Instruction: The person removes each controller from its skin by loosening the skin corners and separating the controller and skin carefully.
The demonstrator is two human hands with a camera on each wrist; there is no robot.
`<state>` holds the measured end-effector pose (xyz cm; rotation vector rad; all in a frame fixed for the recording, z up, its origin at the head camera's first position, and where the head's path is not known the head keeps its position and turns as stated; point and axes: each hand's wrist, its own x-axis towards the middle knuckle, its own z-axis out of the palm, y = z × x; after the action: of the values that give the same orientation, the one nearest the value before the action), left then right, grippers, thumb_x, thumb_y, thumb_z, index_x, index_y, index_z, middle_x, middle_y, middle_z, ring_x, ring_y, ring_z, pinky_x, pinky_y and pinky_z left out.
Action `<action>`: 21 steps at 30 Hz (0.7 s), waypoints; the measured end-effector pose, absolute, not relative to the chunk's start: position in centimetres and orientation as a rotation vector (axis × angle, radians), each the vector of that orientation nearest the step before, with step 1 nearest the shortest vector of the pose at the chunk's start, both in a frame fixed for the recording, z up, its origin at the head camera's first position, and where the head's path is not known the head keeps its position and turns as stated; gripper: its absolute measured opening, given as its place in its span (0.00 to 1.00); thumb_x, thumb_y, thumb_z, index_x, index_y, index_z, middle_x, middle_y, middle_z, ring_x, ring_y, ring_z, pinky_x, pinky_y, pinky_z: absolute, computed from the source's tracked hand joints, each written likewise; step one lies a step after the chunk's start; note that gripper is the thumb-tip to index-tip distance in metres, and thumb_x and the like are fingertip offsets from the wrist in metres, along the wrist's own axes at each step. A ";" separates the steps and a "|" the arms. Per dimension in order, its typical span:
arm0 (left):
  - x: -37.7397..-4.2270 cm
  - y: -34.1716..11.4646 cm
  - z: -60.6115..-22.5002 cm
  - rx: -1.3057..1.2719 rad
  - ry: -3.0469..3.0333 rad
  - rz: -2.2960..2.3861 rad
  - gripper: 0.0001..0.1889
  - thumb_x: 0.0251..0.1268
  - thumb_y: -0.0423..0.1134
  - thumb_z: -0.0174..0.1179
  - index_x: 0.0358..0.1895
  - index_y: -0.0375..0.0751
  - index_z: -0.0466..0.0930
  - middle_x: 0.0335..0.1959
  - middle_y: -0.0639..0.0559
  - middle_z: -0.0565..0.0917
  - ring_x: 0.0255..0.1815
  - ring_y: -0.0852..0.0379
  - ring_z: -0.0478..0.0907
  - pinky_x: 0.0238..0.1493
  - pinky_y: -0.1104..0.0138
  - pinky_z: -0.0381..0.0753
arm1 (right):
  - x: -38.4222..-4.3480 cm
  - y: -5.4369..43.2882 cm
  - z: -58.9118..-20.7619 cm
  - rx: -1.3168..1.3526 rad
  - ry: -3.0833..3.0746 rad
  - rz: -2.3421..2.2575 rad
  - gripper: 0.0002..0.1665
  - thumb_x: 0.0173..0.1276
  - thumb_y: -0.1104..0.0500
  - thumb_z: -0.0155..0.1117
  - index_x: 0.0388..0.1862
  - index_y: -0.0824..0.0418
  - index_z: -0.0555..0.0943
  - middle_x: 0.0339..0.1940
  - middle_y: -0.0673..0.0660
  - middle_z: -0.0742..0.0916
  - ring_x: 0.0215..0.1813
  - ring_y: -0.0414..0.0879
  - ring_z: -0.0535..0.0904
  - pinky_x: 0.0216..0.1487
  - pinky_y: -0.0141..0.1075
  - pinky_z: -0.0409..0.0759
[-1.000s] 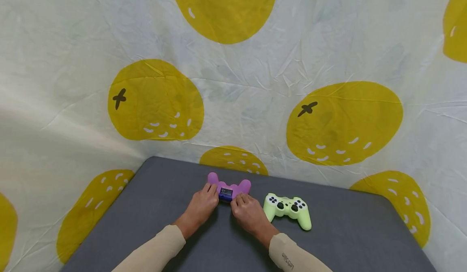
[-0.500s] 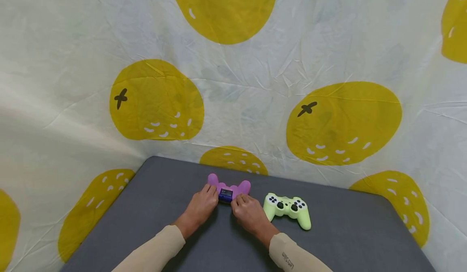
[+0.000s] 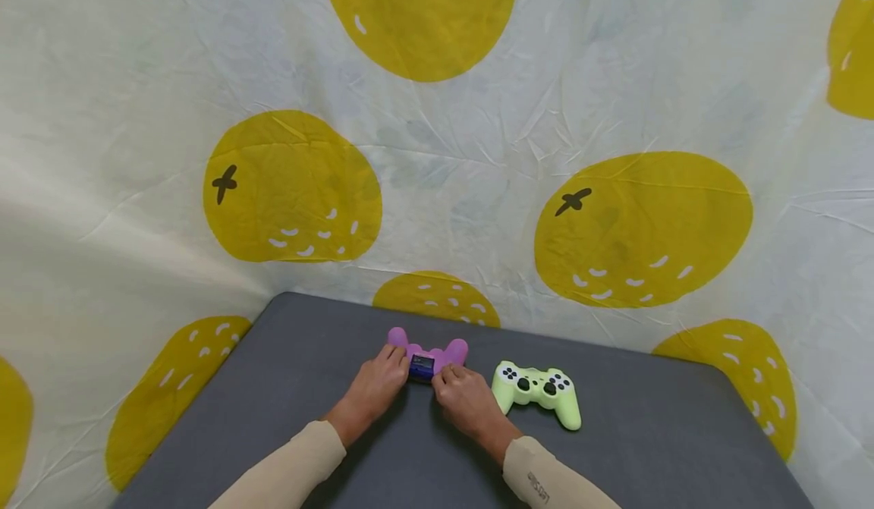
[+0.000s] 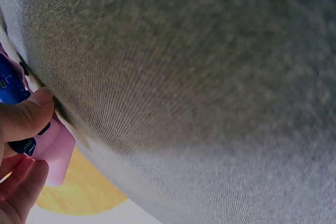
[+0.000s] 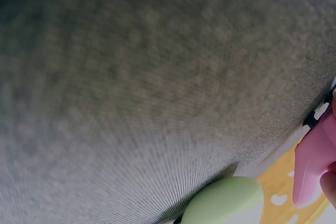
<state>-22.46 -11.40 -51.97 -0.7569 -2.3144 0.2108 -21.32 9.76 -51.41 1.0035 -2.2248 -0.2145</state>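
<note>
A pink game controller (image 3: 456,352) is held between both hands over the grey table, its two grips pointing away from me. A dark blue section (image 3: 421,366) shows at the middle of its near edge. My left hand (image 3: 379,381) pinches the controller's left end; in the left wrist view the thumb lies by the blue section (image 4: 11,83) and the fingers are behind the pink shell (image 4: 56,148). My right hand (image 3: 468,397) grips the right end, seen only partly in the right wrist view beside the pink grip (image 5: 310,163). Fingers hide both ends.
Just right of my right hand, a pale green controller (image 3: 536,388) lies face up with black sticks and buttons. The grey table (image 3: 655,418) reaches back to a white cloth (image 3: 451,213) printed with yellow fruit, which also hangs along the sides.
The far grips of the pink controller have tipped slightly lower. Both hands stay in nearly the same place with their hold unchanged, and the green controller lies still.
</note>
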 end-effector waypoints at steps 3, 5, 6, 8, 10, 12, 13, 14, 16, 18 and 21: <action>-22.4 -11.4 -51.8 -0.759 -2.330 0.215 0.11 0.56 0.32 0.77 0.41 0.39 0.86 0.39 0.50 0.84 0.42 0.54 0.77 0.32 0.68 0.86 | -21.3 9.8 -51.3 1.003 -2.249 -0.192 0.14 0.51 0.58 0.82 0.33 0.57 0.84 0.32 0.51 0.88 0.33 0.42 0.83 0.39 0.32 0.86; -22.4 -11.4 -51.6 -0.766 -2.348 0.218 0.12 0.56 0.33 0.77 0.42 0.40 0.87 0.39 0.51 0.85 0.42 0.54 0.78 0.32 0.67 0.87 | -21.4 9.9 -51.3 1.003 -2.261 -0.177 0.14 0.51 0.59 0.82 0.34 0.57 0.84 0.31 0.51 0.88 0.33 0.42 0.83 0.38 0.33 0.86; -22.3 -11.5 -51.6 -0.771 -2.359 0.218 0.12 0.56 0.32 0.77 0.43 0.40 0.87 0.40 0.51 0.85 0.42 0.54 0.78 0.33 0.67 0.87 | -21.4 9.9 -51.2 1.004 -2.264 -0.169 0.14 0.51 0.59 0.82 0.34 0.57 0.84 0.31 0.51 0.88 0.33 0.41 0.84 0.37 0.33 0.86; -22.3 -11.5 -51.6 -0.782 -2.388 0.222 0.12 0.57 0.32 0.76 0.44 0.40 0.88 0.41 0.51 0.85 0.42 0.54 0.78 0.34 0.66 0.88 | -21.4 9.9 -51.3 1.013 -2.265 -0.159 0.14 0.51 0.60 0.81 0.34 0.57 0.84 0.31 0.50 0.88 0.33 0.41 0.84 0.37 0.33 0.85; -22.2 -11.6 -51.7 -0.792 -2.415 0.229 0.13 0.57 0.32 0.76 0.46 0.40 0.88 0.43 0.51 0.85 0.43 0.53 0.79 0.35 0.66 0.88 | -21.4 10.0 -51.3 1.022 -2.267 -0.154 0.13 0.52 0.60 0.81 0.34 0.56 0.84 0.31 0.50 0.88 0.33 0.41 0.84 0.36 0.33 0.85; -22.1 -11.7 -51.7 -0.801 -2.436 0.236 0.13 0.58 0.32 0.75 0.47 0.40 0.88 0.45 0.51 0.86 0.44 0.53 0.80 0.38 0.66 0.89 | -21.4 10.0 -51.3 1.026 -2.274 -0.154 0.13 0.53 0.60 0.80 0.34 0.56 0.84 0.31 0.50 0.88 0.33 0.41 0.84 0.36 0.33 0.85; -22.1 -11.7 -51.7 -0.804 -2.445 0.239 0.13 0.58 0.33 0.75 0.48 0.41 0.89 0.45 0.51 0.86 0.44 0.53 0.80 0.39 0.66 0.89 | -21.3 10.0 -51.3 1.027 -2.281 -0.157 0.13 0.53 0.60 0.80 0.34 0.56 0.84 0.31 0.50 0.88 0.33 0.41 0.84 0.36 0.33 0.85; -22.1 -11.7 -51.7 -0.808 -2.453 0.241 0.14 0.59 0.33 0.75 0.48 0.41 0.89 0.46 0.51 0.86 0.45 0.53 0.81 0.39 0.66 0.89 | -21.3 10.1 -51.3 1.027 -2.286 -0.157 0.13 0.53 0.60 0.80 0.34 0.56 0.84 0.31 0.50 0.88 0.33 0.41 0.84 0.36 0.33 0.85; -22.0 -11.7 -51.7 -0.814 -2.470 0.248 0.14 0.60 0.33 0.75 0.50 0.41 0.89 0.47 0.51 0.87 0.46 0.54 0.81 0.41 0.66 0.89 | -21.3 10.1 -51.2 1.024 -2.295 -0.160 0.13 0.53 0.59 0.81 0.35 0.56 0.84 0.32 0.50 0.89 0.34 0.41 0.84 0.37 0.33 0.85; -22.0 -11.6 -51.6 -0.817 -2.489 0.244 0.14 0.60 0.33 0.74 0.50 0.41 0.88 0.47 0.51 0.87 0.47 0.53 0.81 0.42 0.66 0.89 | -21.3 10.1 -51.2 1.023 -2.297 -0.161 0.13 0.53 0.59 0.80 0.35 0.56 0.84 0.32 0.50 0.89 0.34 0.41 0.84 0.38 0.33 0.85; -21.9 -11.6 -51.4 -0.820 -2.522 0.236 0.15 0.61 0.33 0.74 0.52 0.41 0.88 0.49 0.51 0.87 0.49 0.53 0.82 0.44 0.65 0.89 | -21.3 10.1 -51.3 1.023 -2.295 -0.152 0.12 0.54 0.60 0.80 0.35 0.56 0.84 0.32 0.50 0.89 0.34 0.41 0.85 0.38 0.33 0.85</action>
<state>-21.90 -11.60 -51.43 -0.8199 -2.5215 0.2361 -21.33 10.12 -51.27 1.0234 -2.2954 -0.1519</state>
